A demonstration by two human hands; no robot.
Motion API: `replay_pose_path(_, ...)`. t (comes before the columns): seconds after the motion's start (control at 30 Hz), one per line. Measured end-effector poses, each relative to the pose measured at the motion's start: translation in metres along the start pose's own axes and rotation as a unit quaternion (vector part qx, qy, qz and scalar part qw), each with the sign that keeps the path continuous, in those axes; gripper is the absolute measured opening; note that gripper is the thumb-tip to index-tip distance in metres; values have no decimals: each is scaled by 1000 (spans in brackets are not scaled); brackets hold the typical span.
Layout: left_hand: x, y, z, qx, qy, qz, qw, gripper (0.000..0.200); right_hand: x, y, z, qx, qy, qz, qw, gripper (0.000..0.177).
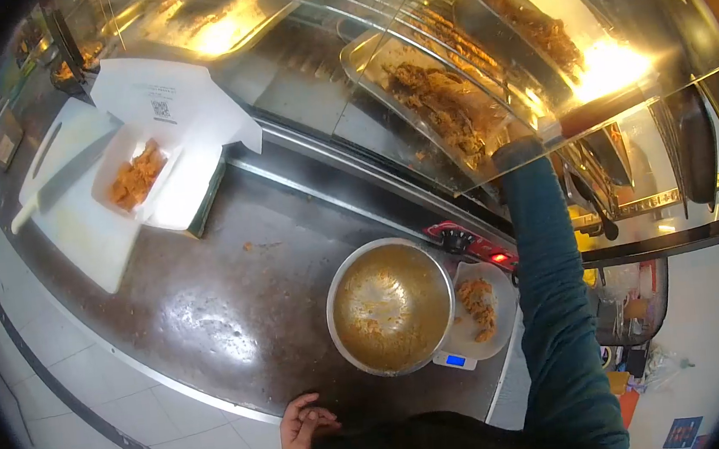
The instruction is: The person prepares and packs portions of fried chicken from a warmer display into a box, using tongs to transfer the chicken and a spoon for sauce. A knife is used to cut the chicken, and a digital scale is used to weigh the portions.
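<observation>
My right arm, in a dark green sleeve [554, 293], reaches into the glass display case. Behind the glass my right hand [501, 133] is near a metal tray [357, 69] of browned fried pieces [443, 102]. Glare and the pane's edge hide its fingers and anything in them. At the counter's front edge my left hand [305, 426] hangs with loosely bent fingers, partly apart, and nothing visible in it. A steel bowl [342, 333] coated inside with orange-brown sauce stands on the counter. Right of it, a plastic container [503, 297] with fried chicken pieces [476, 308] rests on a digital scale [457, 361].
An open white takeaway box [194, 188] with fried chicken stands at the counter's left, by a white cutting board [91, 239] and a knife [33, 206]. A red control panel [472, 244] lines the case's base. Tongs [592, 195] hang at the right.
</observation>
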State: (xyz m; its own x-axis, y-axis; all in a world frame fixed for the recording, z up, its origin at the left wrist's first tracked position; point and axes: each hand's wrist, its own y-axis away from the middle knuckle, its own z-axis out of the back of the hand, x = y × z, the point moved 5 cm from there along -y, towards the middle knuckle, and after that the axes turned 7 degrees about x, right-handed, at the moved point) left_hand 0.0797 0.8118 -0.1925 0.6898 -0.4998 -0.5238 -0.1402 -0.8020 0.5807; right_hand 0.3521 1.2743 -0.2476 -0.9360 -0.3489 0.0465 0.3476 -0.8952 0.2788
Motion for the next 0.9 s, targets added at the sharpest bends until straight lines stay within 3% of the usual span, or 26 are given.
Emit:
replay_pose_path(0.37,2,-2,2,45,-1,-2,999,30,-9,30,-11,19,-23,-23,999,25)
replay_pose_path(0.9,-2,-2,-1,92,-13,3,996,34,-11,62,37,-36,-77,-42,995,24)
